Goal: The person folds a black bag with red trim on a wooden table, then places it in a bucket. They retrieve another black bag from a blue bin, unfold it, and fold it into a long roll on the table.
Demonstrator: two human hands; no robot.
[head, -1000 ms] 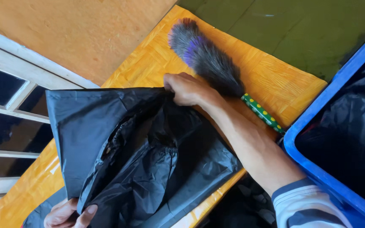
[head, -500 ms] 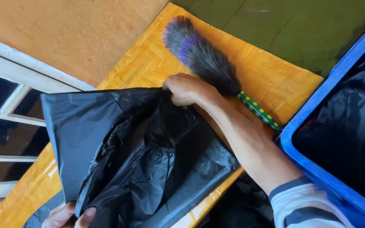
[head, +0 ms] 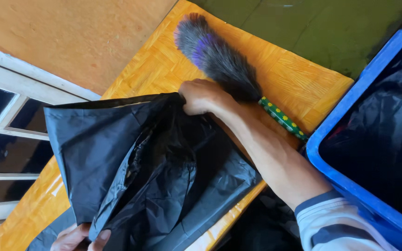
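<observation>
A large, crinkled black plastic bag (head: 140,172) is spread over the orange parquet-patterned tabletop (head: 284,79), mouth gaping open, one rim corner pulled up toward the tabletop's far end, the opposite edge gathered at its near end.

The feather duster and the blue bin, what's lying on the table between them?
Nothing: in the head view only bare orange tabletop separates the feather duster from the blue bin, though the duster's green handle runs close to the bin's corner.

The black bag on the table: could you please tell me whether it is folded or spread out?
Spread out: the black bag lies crumpled across the table, both hands gripping its edges.
</observation>
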